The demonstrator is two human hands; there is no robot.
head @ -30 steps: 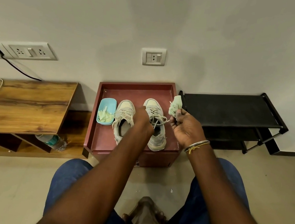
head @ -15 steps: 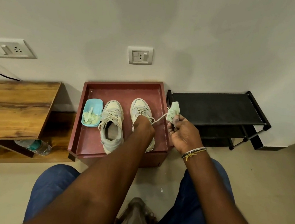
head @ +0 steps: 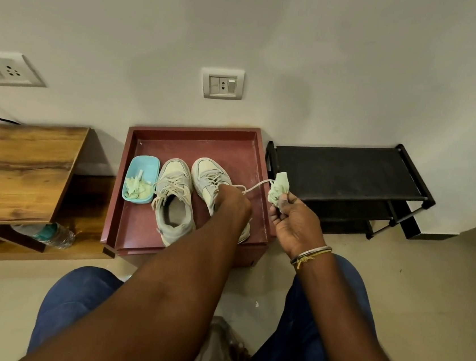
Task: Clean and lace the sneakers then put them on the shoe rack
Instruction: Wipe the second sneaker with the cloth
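While right hand [head: 294, 219] pinches crumpled green cloth [head: 279, 188] round taut lace [head: 257, 186], left hand [head: 233, 202] curls over sneaker [head: 208, 174], pinning it inside maroon tray [head: 194, 132]. Keep lace tight, draw cloth slowly toward tip; second sneaker [head: 173, 199] sits beside, same tray.

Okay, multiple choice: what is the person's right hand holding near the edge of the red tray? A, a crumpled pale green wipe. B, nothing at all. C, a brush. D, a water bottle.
A: the right hand pinches a crumpled pale green wipe, and a lace runs to it from the sneaker.
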